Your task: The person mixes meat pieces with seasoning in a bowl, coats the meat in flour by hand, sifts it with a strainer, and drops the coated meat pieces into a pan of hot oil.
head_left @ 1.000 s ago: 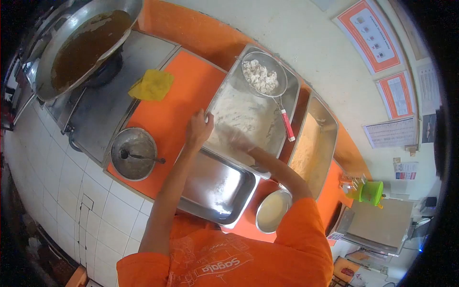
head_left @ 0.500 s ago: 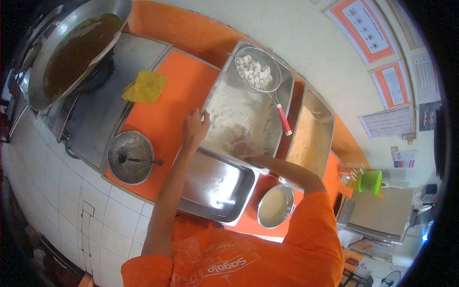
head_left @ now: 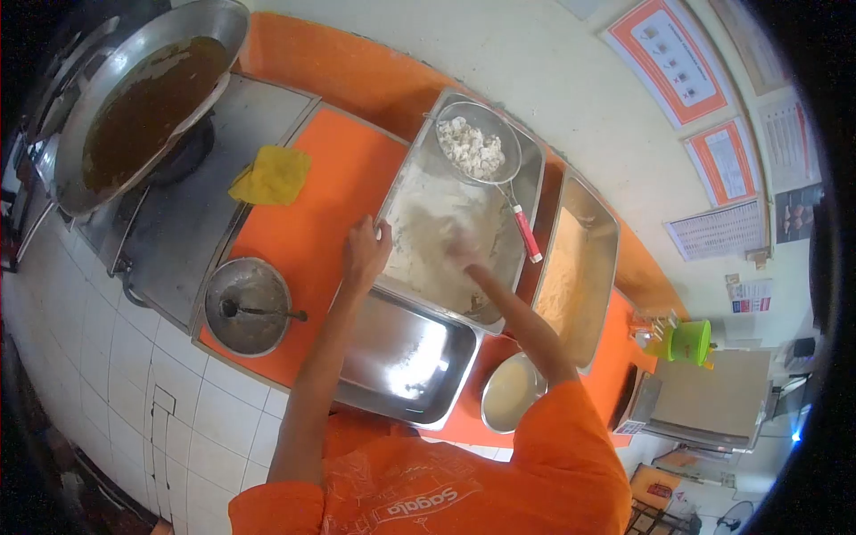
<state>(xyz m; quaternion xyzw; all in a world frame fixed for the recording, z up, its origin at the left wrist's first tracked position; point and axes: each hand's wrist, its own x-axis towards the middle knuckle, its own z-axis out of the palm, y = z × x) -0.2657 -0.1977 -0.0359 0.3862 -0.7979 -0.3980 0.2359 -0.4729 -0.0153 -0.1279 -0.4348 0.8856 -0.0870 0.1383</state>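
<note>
My left hand (head_left: pixel 366 254) holds the near-left rim of a deep metal tray (head_left: pixel 528 192) of white flour (head_left: pixel 428 209), its fingers curled at the edge. Inside the tray, my right hand (head_left: pixel 461 248) is in the flour, smeared by motion, so its fingers cannot be made out. At the tray's far end rests a wire strainer (head_left: pixel 515 169) with a red handle, holding pale floured pieces (head_left: pixel 471 147). Just in front stands a second metal tray (head_left: pixel 383 357), its shiny bottom bare.
A wide pan of brown oil (head_left: pixel 147 107) sits on the stove at left. On the orange counter lie a yellow cloth (head_left: pixel 272 175) and a metal bowl with a spoon (head_left: pixel 247 308). To the right are a tray of orange-tinted powder (head_left: pixel 566 267) and a bowl of pale liquid (head_left: pixel 511 392).
My right hand has moved away from the tray's near edge toward its middle, stirring up the flour. My left hand stays at the rim. The view has shifted slightly.
</note>
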